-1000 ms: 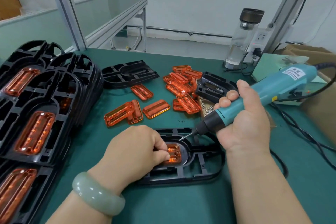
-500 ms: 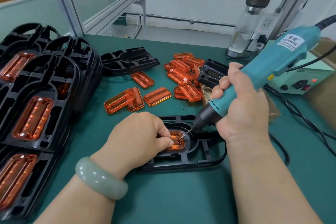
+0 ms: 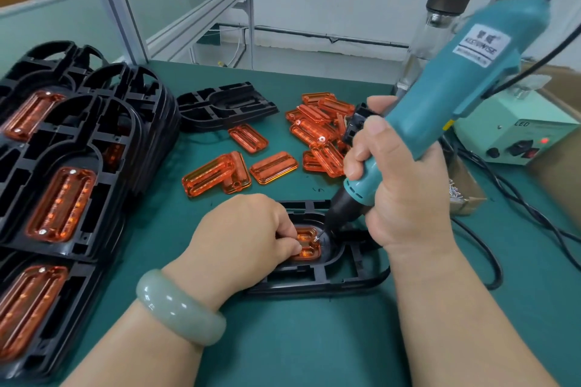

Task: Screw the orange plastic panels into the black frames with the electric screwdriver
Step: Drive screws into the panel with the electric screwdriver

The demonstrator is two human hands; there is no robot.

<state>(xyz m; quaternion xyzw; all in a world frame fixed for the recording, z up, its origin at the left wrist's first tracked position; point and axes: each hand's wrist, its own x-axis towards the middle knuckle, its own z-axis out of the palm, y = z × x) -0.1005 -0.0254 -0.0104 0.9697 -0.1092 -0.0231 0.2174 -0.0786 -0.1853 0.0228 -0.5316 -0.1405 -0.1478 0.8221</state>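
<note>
Gripping the screwdriver [image 3: 465, 82] in a fist, the right hand [image 3: 405, 198] sets its bit on a screw [image 3: 316, 238] at the 3 o'clock end of the panel [image 3: 306, 243]. The left hand [image 3: 248, 236], curled, pinches that panel into the frame [image 3: 345, 280] at 6 o'clock; light, stiff and likely brittle, it suits edge holds.

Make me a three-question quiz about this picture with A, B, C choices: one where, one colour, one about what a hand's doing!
1. Where is the tip of the electric screwdriver?
A. loose pile
B. orange panel in the black frame
C. bottle
2. What colour is the bracelet?
A. red
B. black
C. pale green
3. What is the right hand doing?
A. gripping the screwdriver
B. lying flat
C. waving

Answers: B, the tip meets the panel beside the left hand; C, it looks jade green; A, it wraps the handle.
</note>
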